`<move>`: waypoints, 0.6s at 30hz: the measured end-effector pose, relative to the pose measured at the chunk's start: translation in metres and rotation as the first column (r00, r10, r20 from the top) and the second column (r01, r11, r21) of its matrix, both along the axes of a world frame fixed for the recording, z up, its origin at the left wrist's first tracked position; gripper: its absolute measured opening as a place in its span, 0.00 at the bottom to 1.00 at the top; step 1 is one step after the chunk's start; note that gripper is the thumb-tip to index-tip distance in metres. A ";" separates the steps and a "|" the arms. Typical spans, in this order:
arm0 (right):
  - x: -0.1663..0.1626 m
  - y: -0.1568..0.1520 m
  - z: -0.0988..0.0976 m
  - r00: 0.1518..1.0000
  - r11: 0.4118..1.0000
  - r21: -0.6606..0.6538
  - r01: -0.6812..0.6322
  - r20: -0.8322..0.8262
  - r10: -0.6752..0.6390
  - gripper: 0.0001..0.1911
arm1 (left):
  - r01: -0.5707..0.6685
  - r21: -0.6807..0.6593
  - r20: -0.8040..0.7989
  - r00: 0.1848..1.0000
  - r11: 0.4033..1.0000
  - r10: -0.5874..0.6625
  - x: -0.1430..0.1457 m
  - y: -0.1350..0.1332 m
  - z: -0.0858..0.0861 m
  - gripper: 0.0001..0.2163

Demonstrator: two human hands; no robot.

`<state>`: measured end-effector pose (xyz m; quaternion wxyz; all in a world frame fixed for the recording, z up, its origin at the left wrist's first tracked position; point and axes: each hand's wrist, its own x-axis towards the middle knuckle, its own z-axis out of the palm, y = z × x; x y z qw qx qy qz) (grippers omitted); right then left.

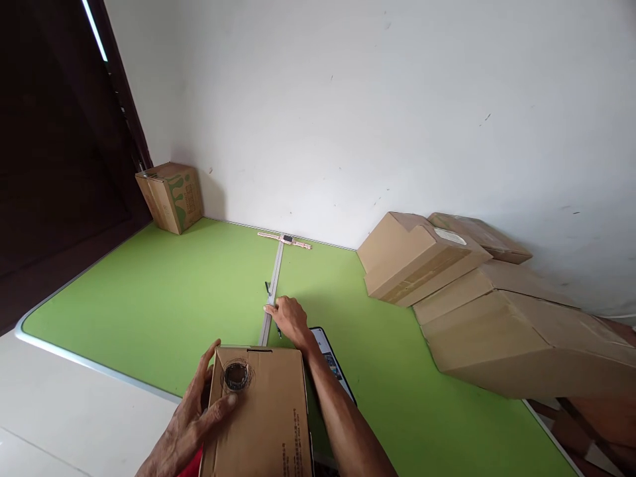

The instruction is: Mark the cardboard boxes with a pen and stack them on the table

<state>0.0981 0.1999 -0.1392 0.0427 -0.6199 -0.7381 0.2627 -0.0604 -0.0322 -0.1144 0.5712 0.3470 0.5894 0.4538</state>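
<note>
My left hand (199,407) grips a brown cardboard box (263,404) by its left side, with the thumb lying on the top face. Beside that thumb is a dark round patch (235,375) ringed by scribbled dark lines; I cannot tell whether it is a hole. Beyond the box, my right hand (288,317) is closed around a dark pen (267,287) over the grey strip that crosses the table. Both pen ends poke out past the fingers. A phone (330,361) with a lit screen lies under my right forearm, partly hidden.
The green table (149,298) meets a white wall. A pink-strapped watch (287,239) lies at the strip's far end (277,265). One carton (173,195) stands at the far left corner; several boxes (427,258) crowd the right side. A dark door (59,146) is at left.
</note>
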 end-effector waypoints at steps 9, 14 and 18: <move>0.101 -0.088 0.013 0.979 0.966 0.187 0.180 0.062 -0.194 0.23 | -0.002 0.001 -0.012 1.000 1.000 0.002 0.001 -0.002 0.001 0.49; 0.120 -0.141 -0.001 0.949 0.954 0.140 0.265 0.138 -0.283 0.19 | -0.008 -0.007 -0.027 1.000 1.000 0.008 0.004 -0.005 0.009 0.49; 0.112 -0.137 -0.007 0.939 0.937 0.074 0.342 0.007 -0.344 0.20 | 0.000 0.005 -0.013 1.000 1.000 0.000 0.006 -0.007 0.012 0.50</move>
